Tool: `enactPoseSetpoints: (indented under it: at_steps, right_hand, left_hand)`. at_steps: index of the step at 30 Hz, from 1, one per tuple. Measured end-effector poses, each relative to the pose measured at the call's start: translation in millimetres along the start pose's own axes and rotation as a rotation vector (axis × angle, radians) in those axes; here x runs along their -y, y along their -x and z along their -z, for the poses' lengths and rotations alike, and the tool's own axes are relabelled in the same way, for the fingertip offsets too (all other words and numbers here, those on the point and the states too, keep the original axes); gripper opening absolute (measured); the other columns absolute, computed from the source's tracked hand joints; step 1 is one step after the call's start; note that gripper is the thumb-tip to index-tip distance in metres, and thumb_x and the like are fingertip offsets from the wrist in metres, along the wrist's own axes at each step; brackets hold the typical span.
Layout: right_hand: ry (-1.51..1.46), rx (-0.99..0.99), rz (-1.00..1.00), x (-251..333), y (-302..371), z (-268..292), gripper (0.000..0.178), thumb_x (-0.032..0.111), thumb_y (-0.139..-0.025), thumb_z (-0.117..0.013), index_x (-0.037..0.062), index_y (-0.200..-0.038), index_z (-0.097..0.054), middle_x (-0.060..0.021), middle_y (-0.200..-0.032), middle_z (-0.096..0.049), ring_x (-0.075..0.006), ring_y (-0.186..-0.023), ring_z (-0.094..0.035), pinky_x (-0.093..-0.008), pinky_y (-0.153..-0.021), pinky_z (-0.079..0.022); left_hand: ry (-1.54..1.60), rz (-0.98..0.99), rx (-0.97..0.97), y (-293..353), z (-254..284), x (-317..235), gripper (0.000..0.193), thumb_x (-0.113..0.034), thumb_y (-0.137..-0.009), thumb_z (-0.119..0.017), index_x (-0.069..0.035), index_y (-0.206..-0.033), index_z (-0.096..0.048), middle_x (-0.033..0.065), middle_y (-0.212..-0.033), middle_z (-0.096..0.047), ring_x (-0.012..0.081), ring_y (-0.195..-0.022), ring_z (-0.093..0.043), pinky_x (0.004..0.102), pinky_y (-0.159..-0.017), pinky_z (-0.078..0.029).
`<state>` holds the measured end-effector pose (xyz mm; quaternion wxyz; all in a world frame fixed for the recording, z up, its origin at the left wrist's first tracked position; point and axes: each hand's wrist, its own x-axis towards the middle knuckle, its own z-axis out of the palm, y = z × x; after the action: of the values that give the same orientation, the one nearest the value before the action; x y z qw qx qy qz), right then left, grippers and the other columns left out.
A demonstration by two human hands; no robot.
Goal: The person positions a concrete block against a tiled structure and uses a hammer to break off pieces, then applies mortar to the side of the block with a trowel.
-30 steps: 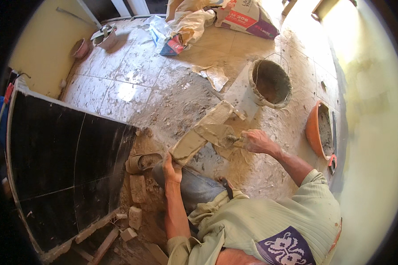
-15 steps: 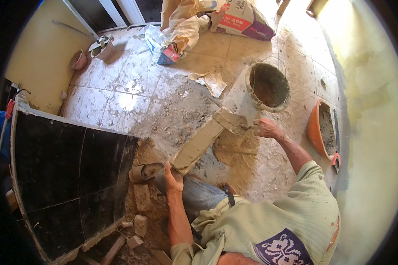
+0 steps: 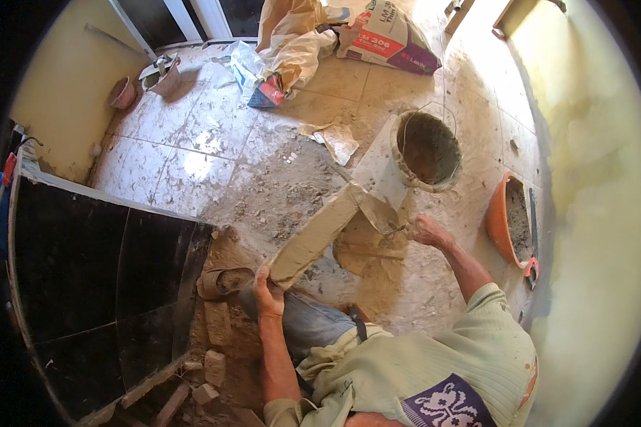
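Observation:
My left hand [image 3: 268,295] grips the near end of a long block [image 3: 313,240], which slants away from me to the upper right with a smooth coat of grey-brown mortar on its upper side. The fingers of my right hand [image 3: 432,233] are closed at the handle end of a trowel [image 3: 379,215]. Its mortar-smeared blade lies against the far end of the block. Beneath the trowel is a flat, mortar-covered piece [image 3: 374,250], partly hidden by the block.
A mortar-caked bucket [image 3: 396,160] stands beyond my right hand. An orange basin [image 3: 498,217] of mortar lies by the right wall. Bags [image 3: 388,39], torn paper [image 3: 338,142] and rubble [image 3: 274,206] litter the tiles. A black-tiled panel [image 3: 71,270] rises at left; broken bricks [image 3: 215,366] lie near it.
The trowel blade has tilted at the block's far end, and less mortar shows on it. My left hand keeps its hold on the block. The whole view has shifted slightly.

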<state>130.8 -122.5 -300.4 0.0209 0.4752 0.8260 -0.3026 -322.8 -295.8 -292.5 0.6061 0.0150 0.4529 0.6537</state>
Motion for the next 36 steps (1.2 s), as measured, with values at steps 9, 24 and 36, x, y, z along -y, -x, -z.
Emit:
enactPoseSetpoints:
  at_steps: [9,24,36]
  right_hand:
    - [-0.123,-0.253,-0.310,-4.4,54.0,-2.3,0.042,0.039,-0.079,-0.066,0.0057,-0.106,-0.063,-0.0215,-0.106,-0.063,-0.0364,-0.101,-0.059,-0.0438,-0.088,-0.047]
    - [0.043,-0.396,-0.314,93.0,-10.7,-47.5,0.041,0.015,-0.076,-0.070,-0.0003,-0.103,-0.043,-0.0208,-0.103,-0.046,-0.0424,-0.091,-0.056,-0.0489,-0.071,-0.048]
    - [0.255,-0.592,-0.112,108.3,16.6,-118.8,0.031,0.009,-0.080,-0.065,-0.0012,-0.104,-0.049,-0.0182,-0.097,-0.048,-0.0355,-0.085,-0.056,-0.0434,-0.067,-0.047]
  left_hand:
    - [-0.026,-0.025,0.059,-5.3,-3.9,2.6,0.056,-0.039,-0.089,-0.062,-0.003,-0.130,-0.049,0.0087,-0.125,-0.054,0.0258,-0.113,-0.053,0.0420,-0.093,-0.046]
    - [-0.083,-0.071,-0.098,6.4,-21.4,2.9,0.056,-0.039,-0.089,-0.065,-0.002,-0.128,-0.051,0.0087,-0.120,-0.056,0.0256,-0.113,-0.054,0.0442,-0.092,-0.049]
    - [-0.042,-0.095,0.003,13.3,-30.9,3.7,0.057,-0.043,-0.091,-0.061,-0.003,-0.129,-0.050,0.0092,-0.122,-0.056,0.0259,-0.113,-0.054,0.0414,-0.092,-0.047]
